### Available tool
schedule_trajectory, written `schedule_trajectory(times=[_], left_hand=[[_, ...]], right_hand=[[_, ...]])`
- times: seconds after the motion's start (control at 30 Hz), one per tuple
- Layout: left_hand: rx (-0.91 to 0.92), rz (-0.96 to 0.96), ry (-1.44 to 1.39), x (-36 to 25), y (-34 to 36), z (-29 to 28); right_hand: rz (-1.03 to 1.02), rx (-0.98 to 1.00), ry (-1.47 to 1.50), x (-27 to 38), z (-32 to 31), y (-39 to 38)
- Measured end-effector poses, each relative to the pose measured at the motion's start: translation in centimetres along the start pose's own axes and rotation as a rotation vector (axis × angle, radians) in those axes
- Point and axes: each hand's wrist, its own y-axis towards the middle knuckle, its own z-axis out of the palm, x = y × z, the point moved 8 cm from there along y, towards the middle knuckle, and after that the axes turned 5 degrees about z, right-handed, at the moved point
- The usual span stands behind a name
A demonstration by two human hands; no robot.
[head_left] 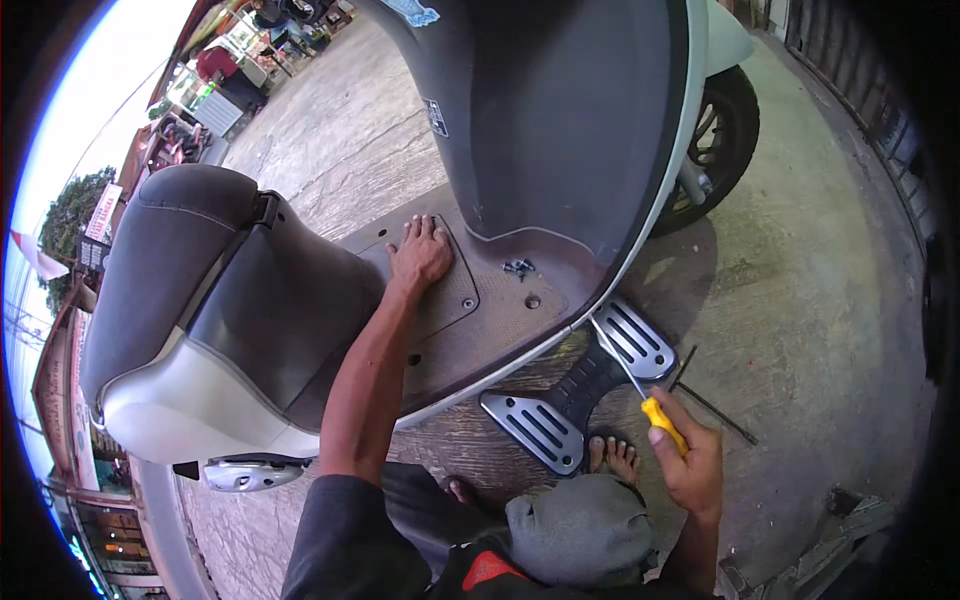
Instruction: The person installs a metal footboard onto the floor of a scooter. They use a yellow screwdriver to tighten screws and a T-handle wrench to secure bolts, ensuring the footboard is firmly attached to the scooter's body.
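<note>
My left hand [418,255] lies palm down on a panel [450,285] of the scooter's footboard [500,320], fingers spread toward the panel's far edge. My right hand [685,455] grips a screwdriver [666,425] with a yellow handle, its shaft reaching to the footboard's lower side trim near the front. A few small dark screws [518,268] rest on the footboard. Below the scooter, a black-and-silver foot mat [532,428] lies on the ground, partly under the screwdriver, with a black T-handle wrench [722,410] to its right.
The seat [175,235] is at left, the front wheel [735,135] at upper right. My bare feet [612,455] are beside the mat. A corrugated metal wall [850,85] runs along the right. A person [220,65] and stalls stand in the background; metal pieces [840,520] lie at lower right.
</note>
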Motion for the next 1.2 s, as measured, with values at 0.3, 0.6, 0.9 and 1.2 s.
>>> schedule_trajectory(times=[0.3, 0.6, 0.9, 1.2], left_hand=[[-0.241, 0.286, -0.455, -7.2, -10.6, -4.3], [-0.355, 0.325, -0.306, -12.5, -13.4, -2.8], [-0.193, 0.594, -0.902, -11.8, -15.5, -4.1], [-0.156, 0.580, -0.980, -10.3, -16.4, -4.2]], right_hand=[[-0.034, -0.019, -0.080, -1.2, -0.3, 0.1], [-0.162, 0.014, -0.169, 2.4, 2.4, 0.9], [-0.248, -0.051, -0.418, 6.8, 2.4, 3.0], [-0.306, -0.034, -0.490, 8.6, 3.9, 3.8]])
